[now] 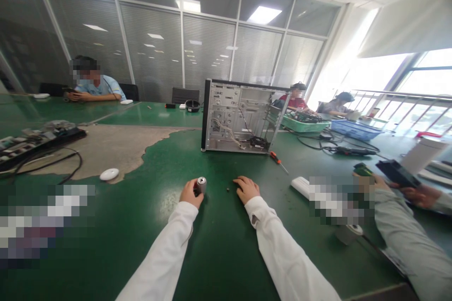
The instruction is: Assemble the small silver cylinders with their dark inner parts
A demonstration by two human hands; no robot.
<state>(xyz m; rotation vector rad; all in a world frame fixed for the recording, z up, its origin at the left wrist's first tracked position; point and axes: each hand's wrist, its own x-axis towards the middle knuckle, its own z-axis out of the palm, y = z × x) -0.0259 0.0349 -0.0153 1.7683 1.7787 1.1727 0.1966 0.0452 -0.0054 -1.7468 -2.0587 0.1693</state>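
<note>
Spanning the foreground, the green table (219, 254) bears everything within the person's reach. Next in size, the computer case (243, 117) stands upright beyond both hands, its near side uncovered; pale cables (226, 128) hang inside and a dark bundle (259, 142) rests at the bottom. As far as this view shows, the case is open and neither hand touches it.

Around the can, the left hand (190, 193) is partly closed, thumb and fingers curled about its side, so one hold is already made. The right hand (247, 190) is palm down with fingers loosely spread, apparently holding nothing; whether its fingertips press on the tabletop I cannot tell.

Just in front of the case's right corner lies a screwdriver (278, 162) with an orange handle, out of either grasp. The can (202, 185) is upright within the left grip, its top exposed above the fingers; whether its base meets the table is hard to judge. Smallest of all, a small dark piece (228, 189) lies loose between the two hands, nearer the right fingertips but apart from them, and remains ungrasped.
</note>
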